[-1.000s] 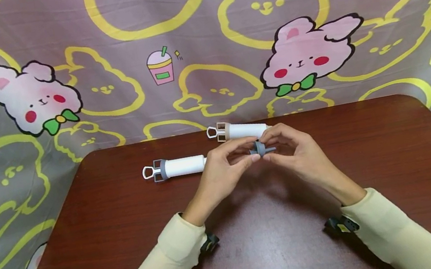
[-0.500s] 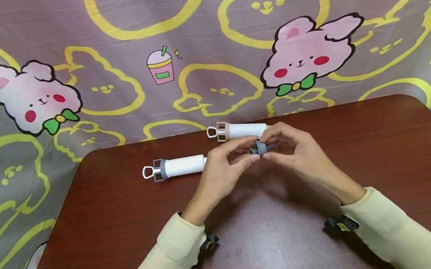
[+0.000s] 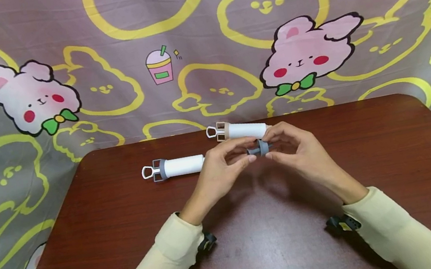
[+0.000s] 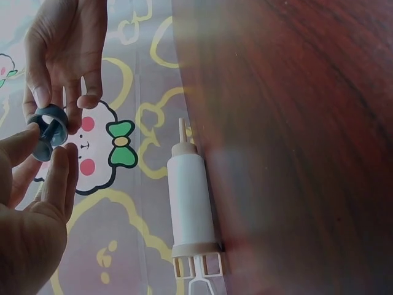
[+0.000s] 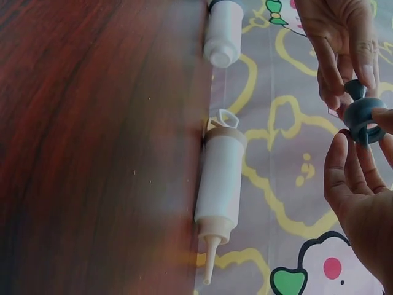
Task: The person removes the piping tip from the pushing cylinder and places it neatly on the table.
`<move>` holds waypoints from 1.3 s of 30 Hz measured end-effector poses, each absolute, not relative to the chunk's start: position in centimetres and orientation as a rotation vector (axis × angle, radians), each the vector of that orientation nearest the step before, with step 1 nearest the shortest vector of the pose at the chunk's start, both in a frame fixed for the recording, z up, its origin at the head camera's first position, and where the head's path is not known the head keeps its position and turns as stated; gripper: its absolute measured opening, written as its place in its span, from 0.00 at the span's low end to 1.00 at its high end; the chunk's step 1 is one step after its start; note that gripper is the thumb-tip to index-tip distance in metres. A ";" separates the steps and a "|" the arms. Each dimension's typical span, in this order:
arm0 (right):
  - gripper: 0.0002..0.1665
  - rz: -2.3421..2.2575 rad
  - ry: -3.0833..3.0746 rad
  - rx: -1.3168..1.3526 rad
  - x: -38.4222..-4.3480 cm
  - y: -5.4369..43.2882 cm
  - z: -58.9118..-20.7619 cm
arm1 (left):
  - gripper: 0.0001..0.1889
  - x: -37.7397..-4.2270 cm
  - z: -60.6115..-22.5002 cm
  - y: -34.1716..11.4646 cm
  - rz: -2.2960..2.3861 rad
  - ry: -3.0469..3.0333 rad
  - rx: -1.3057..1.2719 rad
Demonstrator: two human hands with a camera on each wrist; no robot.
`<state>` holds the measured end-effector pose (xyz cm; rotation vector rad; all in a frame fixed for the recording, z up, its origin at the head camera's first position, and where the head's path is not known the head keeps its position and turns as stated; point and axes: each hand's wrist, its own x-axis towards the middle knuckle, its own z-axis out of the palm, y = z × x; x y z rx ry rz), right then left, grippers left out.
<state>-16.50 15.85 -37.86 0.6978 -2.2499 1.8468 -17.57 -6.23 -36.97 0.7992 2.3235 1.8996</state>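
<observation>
Over the table, my left hand (image 3: 221,167) pinches the flared end of a small grey-blue nozzle (image 5: 355,89) between thumb and fingertips. The right hand (image 3: 298,149) pinches a grey-blue ring cap (image 3: 263,147) by its rim. In the right wrist view the nozzle's narrow stem passes through the ring cap. A white syringe with a grey collar (image 3: 184,166) lies left of the left hand. Behind both hands lies a second white syringe with a beige collar (image 3: 247,130), and its beige tip is visible in the right wrist view.
The brown table (image 3: 110,249) runs back to a patterned cloth (image 3: 198,36) hanging behind it. Both syringes have loop handles (image 3: 148,172) pointing left.
The nozzle has shifted left within the ring cap, so less of its tip shows on the right and more of its flared end on the left. The fingertips stand slightly farther apart.
</observation>
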 end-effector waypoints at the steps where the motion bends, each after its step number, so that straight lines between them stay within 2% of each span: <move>1: 0.17 1.846 -2.247 0.698 -16.5 15.9 -37.9 | 0.19 -17.6 -37.0 -6.3 1.902 2.326 0.795; 12: 0.17 1.838 -2.233 0.684 -16.6 16.1 -37.9 | 0.13 -17.8 -37.0 -6.7 1.862 2.430 0.784; 39: 0.18 1.706 -2.423 0.479 -17.1 17.6 -38.1 | 0.12 -19.2 -37.6 -7.4 1.743 2.680 0.532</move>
